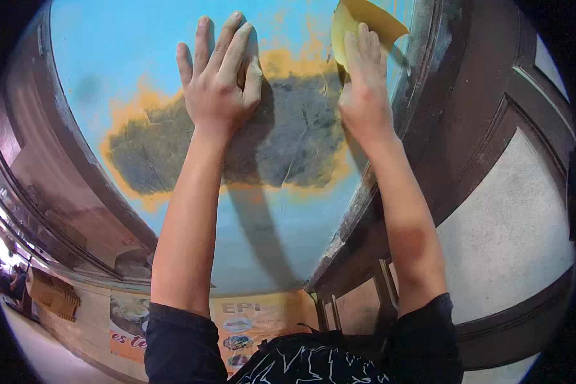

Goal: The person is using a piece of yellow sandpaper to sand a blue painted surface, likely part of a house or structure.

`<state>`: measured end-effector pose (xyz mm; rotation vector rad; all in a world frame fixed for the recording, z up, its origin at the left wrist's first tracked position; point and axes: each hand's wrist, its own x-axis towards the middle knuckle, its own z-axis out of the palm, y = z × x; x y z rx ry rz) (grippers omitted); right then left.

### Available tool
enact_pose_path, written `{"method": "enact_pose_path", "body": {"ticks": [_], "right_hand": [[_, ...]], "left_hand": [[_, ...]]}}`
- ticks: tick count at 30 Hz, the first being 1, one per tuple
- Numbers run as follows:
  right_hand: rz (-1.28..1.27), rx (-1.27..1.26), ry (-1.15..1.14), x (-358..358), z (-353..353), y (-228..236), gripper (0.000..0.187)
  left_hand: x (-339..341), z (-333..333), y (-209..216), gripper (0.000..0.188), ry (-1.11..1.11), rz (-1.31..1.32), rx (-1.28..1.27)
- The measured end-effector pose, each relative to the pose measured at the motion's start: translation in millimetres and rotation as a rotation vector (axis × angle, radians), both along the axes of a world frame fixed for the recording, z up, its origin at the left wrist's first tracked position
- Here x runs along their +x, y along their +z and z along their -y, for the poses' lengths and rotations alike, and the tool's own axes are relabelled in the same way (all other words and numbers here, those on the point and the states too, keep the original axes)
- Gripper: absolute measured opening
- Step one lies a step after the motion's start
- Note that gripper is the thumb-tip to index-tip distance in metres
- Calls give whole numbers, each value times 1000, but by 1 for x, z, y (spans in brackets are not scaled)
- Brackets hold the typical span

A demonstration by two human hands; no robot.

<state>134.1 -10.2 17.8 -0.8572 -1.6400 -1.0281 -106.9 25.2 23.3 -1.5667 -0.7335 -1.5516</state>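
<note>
Holding yellow sheet [368,13] w/ flat R hand [368,93]! L hand [221,93] spread wide, left of grip, dark patch [301,125] btwn.

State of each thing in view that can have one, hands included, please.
Left hand: fingers extended and spread, on or just over the blue surface.
Right hand: fingers extended over the yellow sheet; grip unclear.
Yellow sheet: bent, partly covered.
Blue surface: partly bare, with a dark grey patch edged in orange.
Dark frame: scuffed edge.
</note>
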Motion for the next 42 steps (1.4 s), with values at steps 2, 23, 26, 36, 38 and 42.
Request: {"method": "enact_pose_path", "body": {"ticks": [2, 23, 26, 36, 38, 42], "right_hand": [[-37, -50, -26, -10, -1, -26, 67], [71, -102, -28, 12, 7, -42, 63], [92, -61, -8, 9, 10, -18, 63], [28, -179, 46, 18, 13, -44, 79], [69, -161, 39, 21, 19, -41, 68], [83, -36, 73, 22, 10, 0, 67]], "left_hand": [[-2, 2, 0, 47, 5, -6, -2], [3, -7, -7, 48, 32, -7, -20], [0, -6, -6, 47, 18, -2, -12], [0, 1, -10, 47, 33, 0, -11], [4, 1, -11, 47, 25, 3, -7], [6, 0, -13, 47, 16, -1, 7]]}}
